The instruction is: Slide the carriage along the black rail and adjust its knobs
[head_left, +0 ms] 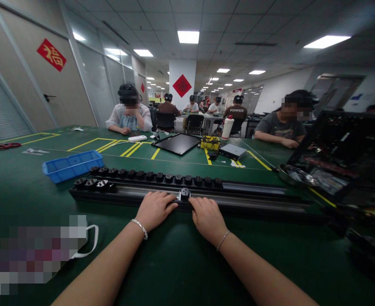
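Presently: one black module between two bare hands, on a long track

Item one: black module (185,194), small, seated upright at the near track (254,207), directly between the fingertips. Item two: left hand (154,209), palm down, its fingers at the module's left side. Item three: right hand (208,216), palm down, its fingertips at the module's right corner. Grip: from where I stand I cannot tell whether either hand pinches the module or merely rests on the track's front edge.

Also listed: a row of similar modules (160,176) just beyond the grip, running off leftward; three more modules (91,183) at the track's end, left of the grip; a blue tray (75,167) farther left and beyond.

Hazards, in my judgement: uneven pressure from the two hands could tilt the module or make it slip along the groove; pressing hard on the front edge might shift the whole track; a reach past the grip could knock the row.

Obscured: the module's underside and the exact finger contact; the dark equipment (330,148) right of the grip, poorly lit and cut off by the edge of view.
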Demonstrator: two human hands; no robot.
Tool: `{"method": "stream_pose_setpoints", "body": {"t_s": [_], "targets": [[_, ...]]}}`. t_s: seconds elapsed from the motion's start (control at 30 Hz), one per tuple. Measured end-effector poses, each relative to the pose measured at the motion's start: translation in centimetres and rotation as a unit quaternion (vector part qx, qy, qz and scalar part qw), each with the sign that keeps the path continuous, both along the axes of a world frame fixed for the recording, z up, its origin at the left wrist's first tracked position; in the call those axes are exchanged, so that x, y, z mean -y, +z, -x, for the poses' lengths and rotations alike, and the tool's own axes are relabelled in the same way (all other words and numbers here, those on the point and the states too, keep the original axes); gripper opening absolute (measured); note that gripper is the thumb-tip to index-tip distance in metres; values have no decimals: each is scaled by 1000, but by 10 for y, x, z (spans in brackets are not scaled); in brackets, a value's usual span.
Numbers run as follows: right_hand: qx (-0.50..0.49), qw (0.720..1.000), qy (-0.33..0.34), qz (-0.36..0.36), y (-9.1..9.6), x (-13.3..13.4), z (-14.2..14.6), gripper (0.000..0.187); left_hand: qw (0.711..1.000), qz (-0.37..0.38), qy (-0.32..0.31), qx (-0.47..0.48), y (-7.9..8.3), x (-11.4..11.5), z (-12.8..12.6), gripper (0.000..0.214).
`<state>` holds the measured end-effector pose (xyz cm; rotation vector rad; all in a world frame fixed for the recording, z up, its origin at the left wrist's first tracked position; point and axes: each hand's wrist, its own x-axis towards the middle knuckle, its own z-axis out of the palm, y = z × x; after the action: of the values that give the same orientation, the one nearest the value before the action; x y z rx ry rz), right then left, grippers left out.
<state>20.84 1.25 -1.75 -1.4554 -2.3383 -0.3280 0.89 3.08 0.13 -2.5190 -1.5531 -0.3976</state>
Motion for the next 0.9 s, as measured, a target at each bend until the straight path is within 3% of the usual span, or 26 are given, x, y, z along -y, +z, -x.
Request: {"method": "stream_pose_setpoints", "body": {"t_s": [0.9], "targets": [[-24, 999, -1, 26, 3, 0, 0, 26, 1000, 1, 0, 7, -2, -1, 1, 38]]}}
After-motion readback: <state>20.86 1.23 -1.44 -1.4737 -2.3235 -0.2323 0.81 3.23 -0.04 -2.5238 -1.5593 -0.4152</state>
